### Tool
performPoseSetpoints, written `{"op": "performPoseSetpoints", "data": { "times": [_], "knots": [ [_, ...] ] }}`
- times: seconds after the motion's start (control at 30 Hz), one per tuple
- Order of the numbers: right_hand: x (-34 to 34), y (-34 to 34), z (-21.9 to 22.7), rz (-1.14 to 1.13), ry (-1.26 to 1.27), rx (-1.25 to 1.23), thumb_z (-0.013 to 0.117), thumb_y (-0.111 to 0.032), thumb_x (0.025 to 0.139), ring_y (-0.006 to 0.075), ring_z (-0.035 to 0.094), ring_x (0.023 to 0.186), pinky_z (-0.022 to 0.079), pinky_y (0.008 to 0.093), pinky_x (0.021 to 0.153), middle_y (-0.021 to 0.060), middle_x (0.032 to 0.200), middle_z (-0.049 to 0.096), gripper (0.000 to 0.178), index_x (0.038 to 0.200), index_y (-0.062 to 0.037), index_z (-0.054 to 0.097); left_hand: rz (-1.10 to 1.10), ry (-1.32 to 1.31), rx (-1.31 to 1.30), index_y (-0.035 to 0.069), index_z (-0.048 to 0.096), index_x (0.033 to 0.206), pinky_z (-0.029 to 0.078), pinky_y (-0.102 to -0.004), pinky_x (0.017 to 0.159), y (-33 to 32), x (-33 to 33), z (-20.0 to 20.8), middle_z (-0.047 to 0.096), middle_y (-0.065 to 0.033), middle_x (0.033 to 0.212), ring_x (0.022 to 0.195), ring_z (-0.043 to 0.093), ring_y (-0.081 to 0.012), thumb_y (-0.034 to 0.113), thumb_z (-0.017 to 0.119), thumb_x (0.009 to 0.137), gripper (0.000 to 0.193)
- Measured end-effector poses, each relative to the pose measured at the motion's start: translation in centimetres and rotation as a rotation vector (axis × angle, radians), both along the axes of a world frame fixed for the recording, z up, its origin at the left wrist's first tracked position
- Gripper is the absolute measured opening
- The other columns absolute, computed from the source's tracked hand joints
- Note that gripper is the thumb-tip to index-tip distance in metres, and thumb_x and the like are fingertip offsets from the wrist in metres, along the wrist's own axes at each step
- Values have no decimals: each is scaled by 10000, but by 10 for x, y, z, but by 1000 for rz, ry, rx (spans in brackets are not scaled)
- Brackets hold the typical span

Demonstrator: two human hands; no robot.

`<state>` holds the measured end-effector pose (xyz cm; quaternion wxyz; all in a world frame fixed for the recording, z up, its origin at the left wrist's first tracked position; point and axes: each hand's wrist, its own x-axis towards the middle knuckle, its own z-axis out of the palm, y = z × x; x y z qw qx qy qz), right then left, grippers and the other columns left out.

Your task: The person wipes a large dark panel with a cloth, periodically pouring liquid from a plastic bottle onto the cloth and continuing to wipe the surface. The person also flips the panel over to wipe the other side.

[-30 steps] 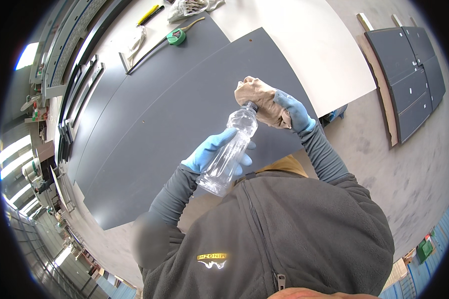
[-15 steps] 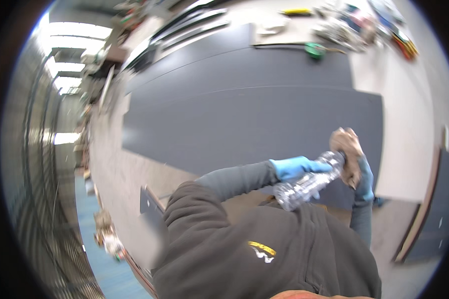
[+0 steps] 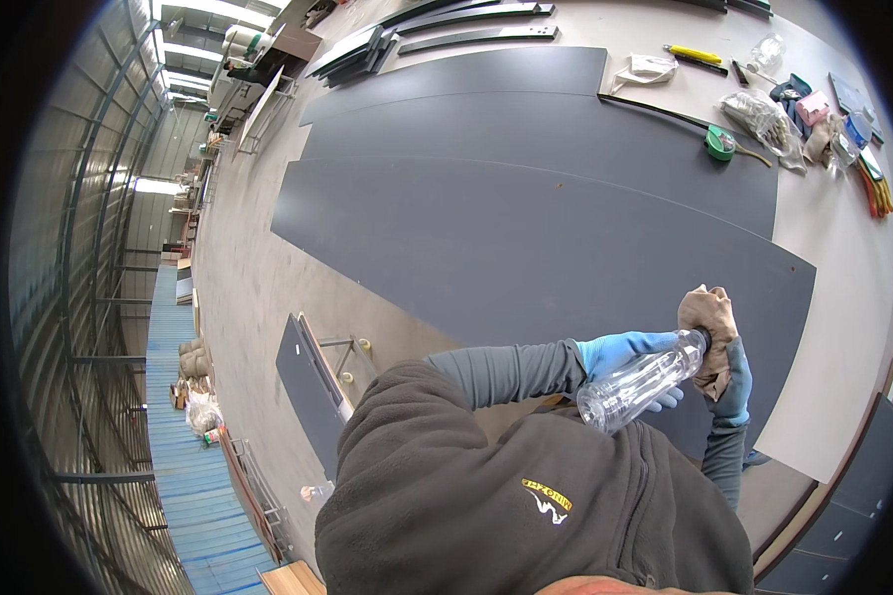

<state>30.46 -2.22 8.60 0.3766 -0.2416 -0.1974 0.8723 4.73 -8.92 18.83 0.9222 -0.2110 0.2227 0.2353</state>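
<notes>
A clear plastic bottle [image 3: 637, 390] lies tilted in front of my chest, its dark neck end toward the right. My left hand [image 3: 613, 355], in a light blue glove, is closed around the bottle, with some fingertips showing below it. In my right hand [image 3: 734, 385], also gloved in blue, is a crumpled beige cloth [image 3: 710, 309]. The cloth presses against the neck end of the bottle, and part of the neck is hidden by it. Both hands are above the near right part of a large dark grey panel [image 3: 526, 238].
On the pale table [image 3: 814, 327] at the far right are a green tape measure [image 3: 720, 144], a yellow-handled tool [image 3: 695, 54], plastic bags [image 3: 761, 119] and gloves [image 3: 875, 188]. Dark metal strips [image 3: 476, 38] lie at the back. More panels [image 3: 313, 392] stand at the left.
The view has shifted, so the panel and the table items appear farther right. My hands keep the bottle and cloth together, now slightly lower and to the right in the picture.
</notes>
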Motion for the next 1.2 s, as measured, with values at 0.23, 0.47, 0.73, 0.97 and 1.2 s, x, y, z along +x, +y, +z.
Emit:
{"op": "performPoseSetpoints", "data": {
  "times": [0.23, 0.47, 0.73, 0.97, 1.2],
  "knots": [
    [-16, -4, -12, 18, 11, -63, 402, -388, 1193, 358, 670, 1347, 580, 487, 1141, 271, 1541, 581, 639, 1613, 94, 400, -21, 84, 130, 3, 635, 1328, 747, -379, 725, -1, -16, -15, 784, -193, 1106, 910, 829, -261, 414, 636, 1123, 459],
    [-14, -4, -8, 8, -26, -23, 421, -356, 1187, 332, 689, 1314, 596, 461, 1110, 252, 1523, 601, 610, 1608, 85, 418, -107, 267, 216, 12, 649, 1295, 723, -330, 651, 4, -19, 12, 789, -153, 1026, 819, 819, -194, 413, 672, 1105, 443],
    [-18, -9, 4, -51, -137, 145, 463, -346, 1153, 287, 649, 1353, 531, 400, 1147, 232, 1540, 594, 617, 1580, 99, 478, -162, 283, 116, -34, 656, 1334, 716, -365, 726, 5, -22, 8, 797, -181, 1097, 876, 820, -237, 389, 716, 1084, 495],
    [-15, -12, -4, -31, -122, 35, 529, -353, 1152, 248, 674, 1274, 575, 370, 1085, 214, 1465, 629, 605, 1553, 98, 491, -143, 203, 73, -81, 587, 1429, 710, -404, 883, 1, -42, -12, 760, -214, 1180, 1037, 802, -296, 418, 619, 1133, 581],
    [-20, -19, -12, -17, -76, -6, 482, -366, 1178, 256, 682, 1284, 581, 369, 1101, 226, 1471, 628, 612, 1560, 112, 463, -101, 136, 107, -101, 530, 1482, 728, -405, 878, 5, -54, -13, 722, -271, 1276, 1077, 802, -320, 377, 558, 1161, 576]
  ]
}}
